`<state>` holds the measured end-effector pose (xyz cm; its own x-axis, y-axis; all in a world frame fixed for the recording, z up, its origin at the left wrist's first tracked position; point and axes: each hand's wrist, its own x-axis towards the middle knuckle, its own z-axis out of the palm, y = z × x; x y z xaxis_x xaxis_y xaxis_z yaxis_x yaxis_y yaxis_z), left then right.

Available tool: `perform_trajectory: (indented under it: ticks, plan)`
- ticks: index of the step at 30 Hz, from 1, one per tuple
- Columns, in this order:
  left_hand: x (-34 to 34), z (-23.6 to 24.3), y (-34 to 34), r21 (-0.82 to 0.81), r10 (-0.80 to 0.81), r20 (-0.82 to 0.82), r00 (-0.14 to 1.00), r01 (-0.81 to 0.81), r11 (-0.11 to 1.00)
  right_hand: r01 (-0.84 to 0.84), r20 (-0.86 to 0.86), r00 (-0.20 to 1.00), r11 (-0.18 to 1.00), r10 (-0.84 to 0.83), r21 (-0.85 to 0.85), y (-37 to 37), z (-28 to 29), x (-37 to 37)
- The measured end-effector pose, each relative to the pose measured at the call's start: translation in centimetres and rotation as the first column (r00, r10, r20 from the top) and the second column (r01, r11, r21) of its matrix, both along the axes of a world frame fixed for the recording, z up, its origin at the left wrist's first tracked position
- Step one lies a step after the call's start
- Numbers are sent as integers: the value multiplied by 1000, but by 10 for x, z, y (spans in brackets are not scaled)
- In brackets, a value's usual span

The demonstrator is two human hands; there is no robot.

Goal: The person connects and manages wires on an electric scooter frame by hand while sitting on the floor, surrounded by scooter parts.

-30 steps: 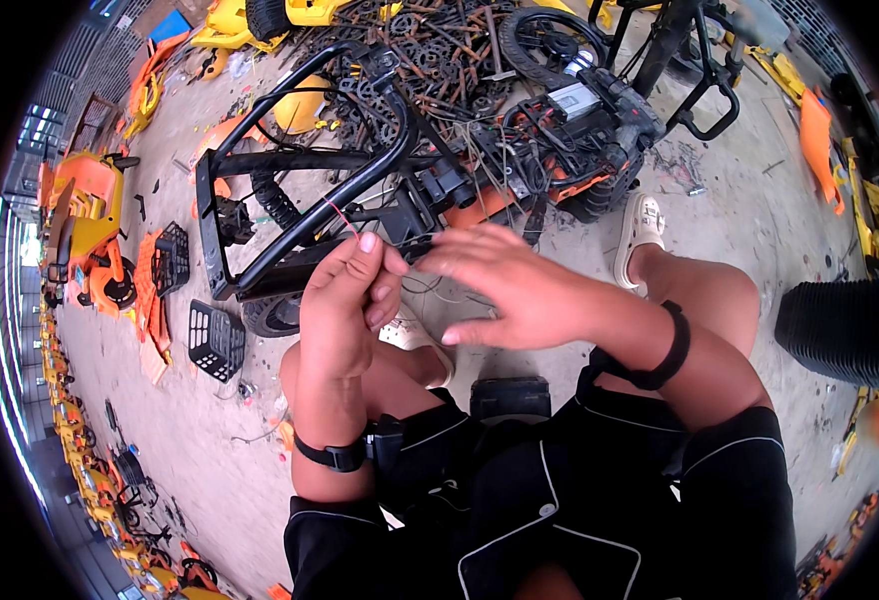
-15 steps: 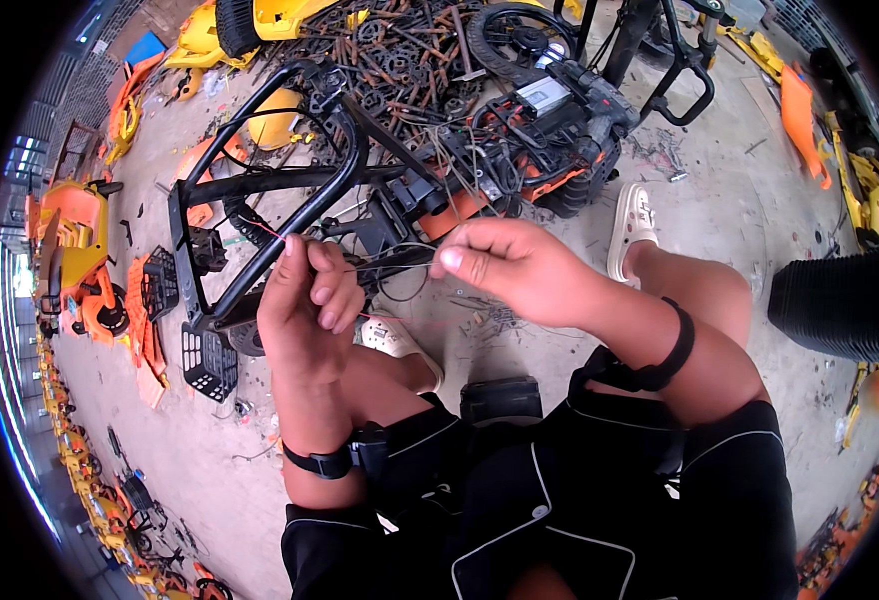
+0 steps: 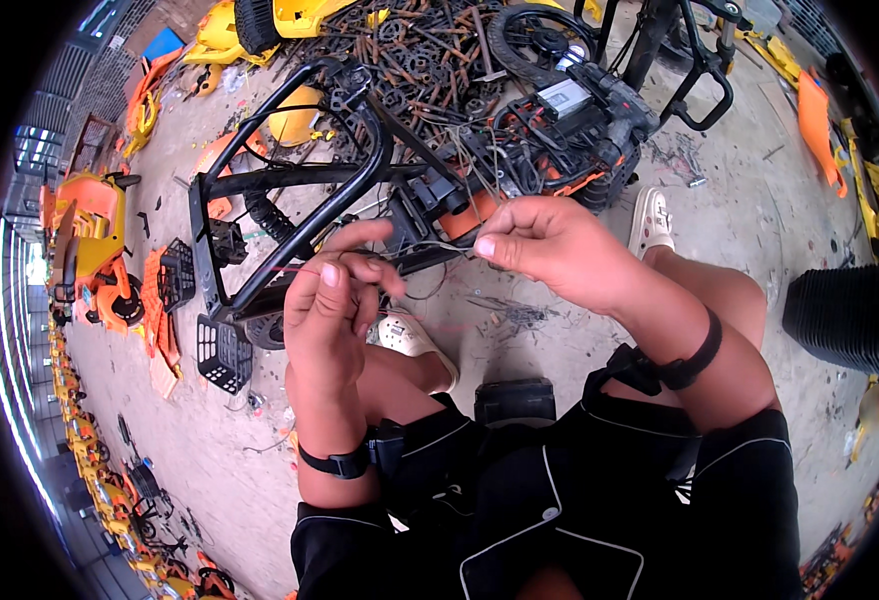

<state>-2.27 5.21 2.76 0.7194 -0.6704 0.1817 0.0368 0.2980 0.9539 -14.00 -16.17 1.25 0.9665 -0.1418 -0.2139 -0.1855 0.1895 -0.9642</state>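
Red wire (image 3: 292, 269) faint; ends indistinct

"What do we see to our left?"
"A black slotted crate (image 3: 224, 353) on the floor (image 3: 220, 480) — near some orange pieces (image 3: 156, 335)."
"And to our right?"
"We see a ribbed black stack (image 3: 845, 315) and a curved orange panel (image 3: 817, 125) — with rusty metal parts (image 3: 415, 58) heaped ahead."

The hands (image 3: 550, 245) could pass down between the legs (image 3: 715, 285); the black frame (image 3: 335, 210) blocks forward-left.
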Motion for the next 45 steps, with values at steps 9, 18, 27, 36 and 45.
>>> perform_trajectory:
  ticks: [9, 18, 27, 36, 45]
  plan:
    - [6, -1, 3, 276, -32, 197, 980, -24, 961, 310, 351, 919, 879, -179, -364, -37, 14, 5]
    - [-6, -12, -7, 557, -226, 104, 969, 132, 820, 352, 534, 845, 785, -32, -509, -36, 37, 6]
    - [-8, -12, -17, 34, -465, -159, 871, 476, 879, 257, 512, 848, 739, 138, -623, -38, 33, 1]
    - [-28, -19, -34, 192, -496, -356, 792, 582, 790, 184, 492, 832, 710, 256, -680, -28, 28, -2]
    - [-28, -25, -37, 417, -281, 99, 954, 217, 883, 199, 484, 819, 639, 308, -743, -33, 30, 0]
